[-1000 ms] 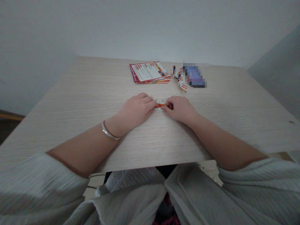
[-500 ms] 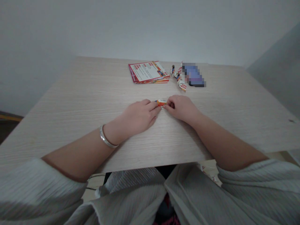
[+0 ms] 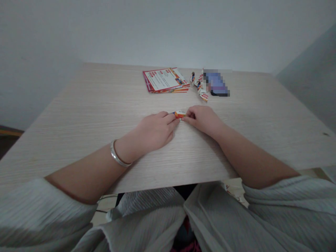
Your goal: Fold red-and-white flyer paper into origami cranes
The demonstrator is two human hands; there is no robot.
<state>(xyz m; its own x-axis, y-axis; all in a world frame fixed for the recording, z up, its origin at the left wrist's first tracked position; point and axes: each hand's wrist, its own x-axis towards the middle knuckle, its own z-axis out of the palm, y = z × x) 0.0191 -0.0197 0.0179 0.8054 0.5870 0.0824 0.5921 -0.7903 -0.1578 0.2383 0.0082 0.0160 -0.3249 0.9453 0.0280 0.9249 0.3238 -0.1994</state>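
A small folded strip of printed paper, white with orange, red and some blue, lies on the table between my two hands. My left hand, with a silver bangle on its wrist, presses the strip's left end under its fingertips and holds it. At the other end, my right hand pinches the strip between thumb and curled fingers. Both ends of the paper are partly hidden by my fingers.
Behind my hands lies a stack of printed leaflets. To its right are several twisted pieces of printed paper, beside a phone-like object blurred by pixelation. A wall rises behind the light wooden table.
Both hands stay on the folded paper in almost the same pose. The whole view has shifted very slightly.
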